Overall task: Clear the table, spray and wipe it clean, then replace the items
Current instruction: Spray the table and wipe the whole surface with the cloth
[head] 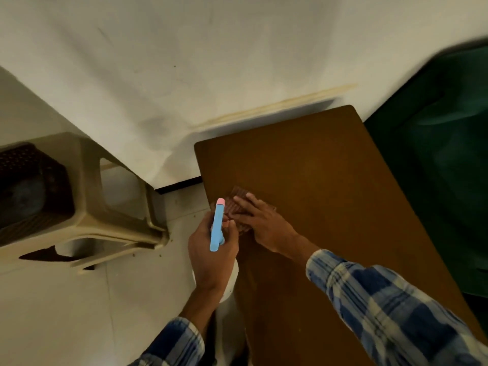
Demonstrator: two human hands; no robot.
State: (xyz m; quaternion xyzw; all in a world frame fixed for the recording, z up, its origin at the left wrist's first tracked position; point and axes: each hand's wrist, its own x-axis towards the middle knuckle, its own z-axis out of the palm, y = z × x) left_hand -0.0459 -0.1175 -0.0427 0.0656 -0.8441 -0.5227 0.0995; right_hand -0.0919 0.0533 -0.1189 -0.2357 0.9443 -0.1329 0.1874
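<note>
Risk of cloth (pixel 235 202) slipping off table (pixel 330 186) edge: right hand (pixel 264 223) presses it flat-fingered, left hand (pixel 208 260) grips spray bottle (pixel 217 225) alongside.

Wall (pixel 237 48) white, scuffed, with a yellowish streak (pixel 274 107) low down. Black skirting (pixel 179 186) at its foot. Floor (pixel 66 313) pale tile, specks scattered. Beige plastic stool (pixel 87 180) at left, dark mesh top. Blurred green object (pixel 443 154) at right. Light dim, even
</note>
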